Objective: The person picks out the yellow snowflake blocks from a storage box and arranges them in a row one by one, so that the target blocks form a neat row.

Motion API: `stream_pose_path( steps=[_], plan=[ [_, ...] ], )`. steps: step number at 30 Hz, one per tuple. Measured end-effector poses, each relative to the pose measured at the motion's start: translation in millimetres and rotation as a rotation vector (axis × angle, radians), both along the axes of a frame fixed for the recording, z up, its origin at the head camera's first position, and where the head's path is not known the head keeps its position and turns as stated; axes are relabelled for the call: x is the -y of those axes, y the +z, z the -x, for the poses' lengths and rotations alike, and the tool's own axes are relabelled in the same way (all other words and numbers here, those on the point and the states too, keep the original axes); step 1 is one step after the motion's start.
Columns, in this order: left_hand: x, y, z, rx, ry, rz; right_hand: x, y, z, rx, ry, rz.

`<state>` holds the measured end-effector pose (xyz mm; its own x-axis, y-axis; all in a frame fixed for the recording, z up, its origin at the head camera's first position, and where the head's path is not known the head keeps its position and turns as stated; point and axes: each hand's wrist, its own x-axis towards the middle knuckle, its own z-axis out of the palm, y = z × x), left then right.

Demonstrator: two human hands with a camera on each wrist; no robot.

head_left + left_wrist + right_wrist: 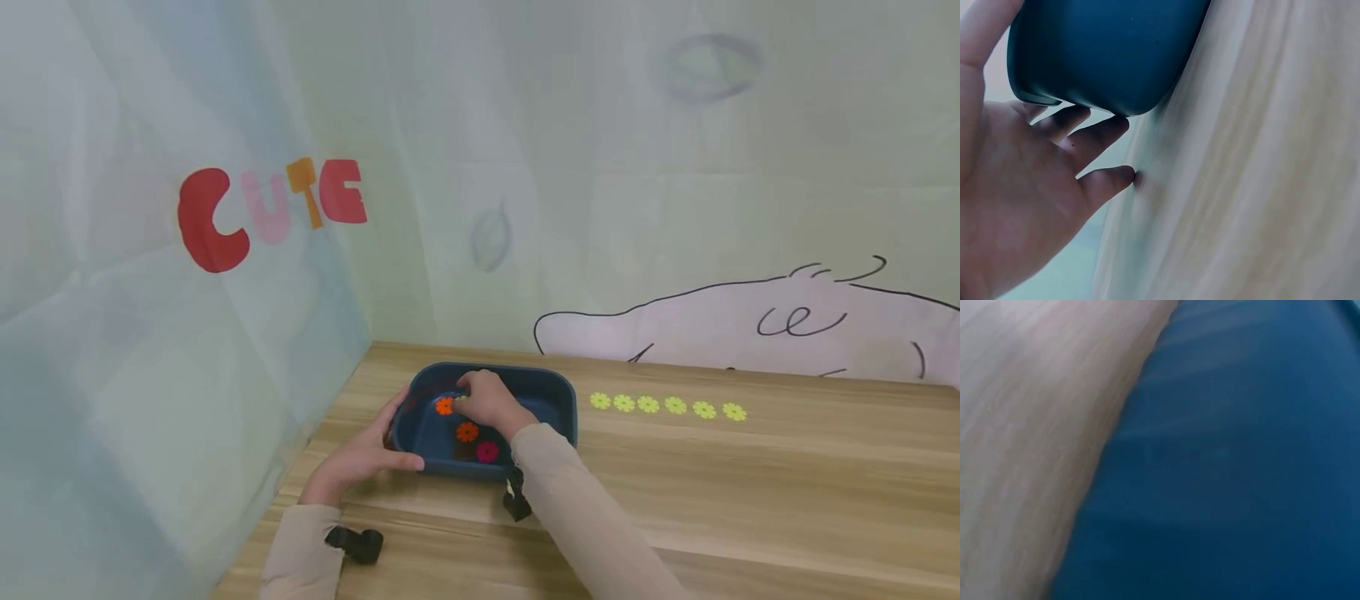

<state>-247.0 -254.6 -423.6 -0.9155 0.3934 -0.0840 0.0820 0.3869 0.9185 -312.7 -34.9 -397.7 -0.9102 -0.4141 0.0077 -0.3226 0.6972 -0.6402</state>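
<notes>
A dark blue basin [480,472] stands on the wooden table. My left hand [367,454] holds its left end, thumb at the front rim and fingers along the side. In the left wrist view, the fingertips of that left hand [1029,169] meet the basin wall [1110,50]. Inside the basin, my right hand [491,402] pinches a yellow-green flower-shaped piece [461,399], mostly hidden by the fingers. Near it lie an orange flower piece [445,406], a red-orange one [467,432] and a magenta one [487,452]. The right wrist view shows only the basin's outer wall [1222,462] and table.
Several yellow-green flower pieces [648,404] lie in a row on the table [750,483], right of the basin. Behind is a fabric backdrop [450,167] with a line drawing. A side panel with the letters CUTE [213,221] stands close on the left.
</notes>
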Motion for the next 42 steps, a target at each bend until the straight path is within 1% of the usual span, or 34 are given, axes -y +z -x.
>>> stream_pose_path(
  steps=[3,6,12,18,25,31,35,42],
  plan=[
    [-1.1,-0.2,-1.3,-0.005,-0.006,-0.003,1,-2.0,1.7,-0.028,0.009,-0.054],
    [-1.2,0.0,-1.9,-0.006,-0.005,0.0,1,-2.5,2.8,-0.036,0.012,-0.078],
    [-0.3,1.1,-1.5,-0.009,-0.012,-0.006,5,-3.1,4.5,-0.033,0.026,-0.126],
    [-0.4,2.4,-1.1,-0.008,-0.005,0.01,8,-2.4,4.3,-0.024,0.015,-0.165],
    [-0.1,2.2,-2.0,0.002,0.013,0.016,11,-3.9,3.2,-0.073,0.021,-0.244],
    [0.7,2.2,-2.1,-0.009,0.0,0.014,10,-7.6,2.7,-0.098,0.033,-0.265],
    [-0.5,2.3,-2.7,0.001,-0.004,-0.002,9,-8.2,2.5,-0.103,0.053,-0.28],
    [-0.2,2.1,-2.7,0.007,-0.002,0.001,9,-6.8,2.1,-0.07,0.087,-0.248]
  ],
)
